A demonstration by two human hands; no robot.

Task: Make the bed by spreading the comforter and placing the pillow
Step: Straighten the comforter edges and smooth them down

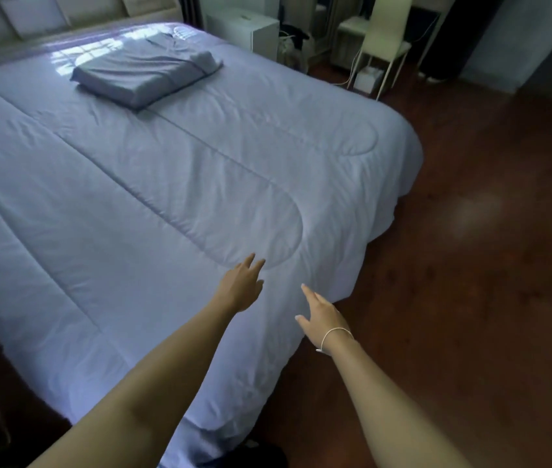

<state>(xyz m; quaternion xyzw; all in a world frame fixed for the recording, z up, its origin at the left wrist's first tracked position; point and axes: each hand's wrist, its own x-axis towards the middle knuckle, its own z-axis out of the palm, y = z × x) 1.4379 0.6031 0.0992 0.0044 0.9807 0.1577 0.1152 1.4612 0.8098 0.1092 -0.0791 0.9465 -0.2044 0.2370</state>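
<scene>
A pale lavender comforter (153, 184) lies spread flat over the whole bed, its edge draping over the foot and right side. A flat pillow (146, 70) in a matching cover sits on top near the head of the bed, slightly askew. My left hand (242, 285) reaches out over the comforter near the foot corner, fingers straight, holding nothing. My right hand (321, 315), with a thin white bracelet at the wrist, is stretched out beside it above the comforter's edge, fingers extended and empty.
Dark wooden floor (470, 265) runs along the right side and foot of the bed. A white chair (386, 38) and a white cabinet (244, 28) stand at the back right. A padded headboard (65, 15) is at the top left.
</scene>
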